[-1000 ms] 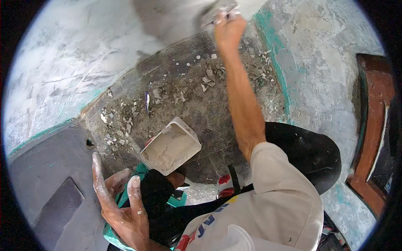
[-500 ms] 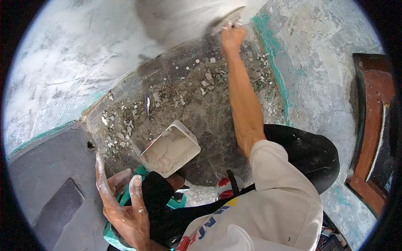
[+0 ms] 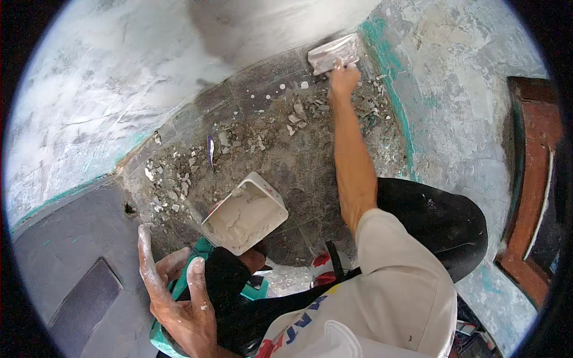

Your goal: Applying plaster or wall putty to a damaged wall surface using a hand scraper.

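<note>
My right hand (image 3: pixel 344 82) is closed around a wide, flat plastering trowel (image 3: pixel 334 52). The arm is stretched far forward, and the blade, smeared with pale plaster, hangs near the foot of the whitish wall (image 3: pixel 119 65), by the corner. Its face is turned up toward me; whether it touches the wall I cannot tell. Low on the left, my left hand (image 3: pixel 182 304) has its fingers spread, dusted white, and holds nothing. Between my hands stands a white rectangular tub (image 3: pixel 285 206) with greyish-beige plaster (image 3: pixel 245 218) inside, tilted in view beside my left leg.
Broken plaster chips (image 3: pixel 224 140) litter the dusty tiled floor (image 3: pixel 292 161) along the wall. A side wall with a green strip (image 3: pixel 394 89) rises on the right, with a brown wooden frame (image 3: pixel 525 191). A grey surface (image 3: pixel 77 250) lies left; a red and white container (image 3: pixel 323 268) stands near my legs.
My right hand has come down from the wall and slightly right. The trowel has turned from edge-on to showing its broad face. My left hand has shifted slightly down.
</note>
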`<state>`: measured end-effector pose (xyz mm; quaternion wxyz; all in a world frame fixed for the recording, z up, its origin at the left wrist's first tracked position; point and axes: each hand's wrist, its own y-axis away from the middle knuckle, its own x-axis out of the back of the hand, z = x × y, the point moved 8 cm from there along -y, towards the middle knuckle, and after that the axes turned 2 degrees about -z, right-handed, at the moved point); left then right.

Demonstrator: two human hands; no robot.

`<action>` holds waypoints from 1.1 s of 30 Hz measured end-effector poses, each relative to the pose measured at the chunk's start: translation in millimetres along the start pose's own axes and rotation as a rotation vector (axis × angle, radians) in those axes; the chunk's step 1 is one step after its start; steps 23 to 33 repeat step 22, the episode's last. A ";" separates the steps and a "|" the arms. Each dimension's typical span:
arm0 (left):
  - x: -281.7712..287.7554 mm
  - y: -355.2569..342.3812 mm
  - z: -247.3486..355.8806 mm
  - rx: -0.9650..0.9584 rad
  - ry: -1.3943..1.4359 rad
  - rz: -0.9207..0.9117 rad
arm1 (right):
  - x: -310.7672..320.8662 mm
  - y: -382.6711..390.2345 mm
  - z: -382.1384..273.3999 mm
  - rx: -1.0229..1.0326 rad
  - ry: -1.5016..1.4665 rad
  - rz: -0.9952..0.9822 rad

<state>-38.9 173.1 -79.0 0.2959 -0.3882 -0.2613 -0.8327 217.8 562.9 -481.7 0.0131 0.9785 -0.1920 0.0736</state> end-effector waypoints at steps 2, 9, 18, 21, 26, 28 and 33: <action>-6.5 -0.7 -3.8 0.000 0.034 0.008 | 3.4 -30.5 8.6 -0.068 -0.133 -0.031; -12.9 -1.5 2.3 0.002 0.005 -0.009 | -39.6 3.0 -71.7 -0.018 -0.109 -0.093; -1.9 -1.7 -3.9 0.024 0.010 -0.009 | -75.4 220.4 -124.8 -0.176 -0.627 -0.704; 5.9 2.2 -7.0 -0.032 0.011 -0.021 | -78.2 237.0 -96.5 -0.591 -0.885 -0.645; 8.6 3.2 -7.3 -0.047 0.027 -0.013 | -72.2 232.2 -93.4 -0.692 -0.917 -0.625; 8.6 3.2 -7.3 -0.047 0.027 -0.013 | -72.2 232.2 -93.4 -0.692 -0.917 -0.625; 8.6 3.2 -7.3 -0.047 0.027 -0.013 | -72.2 232.2 -93.4 -0.692 -0.917 -0.625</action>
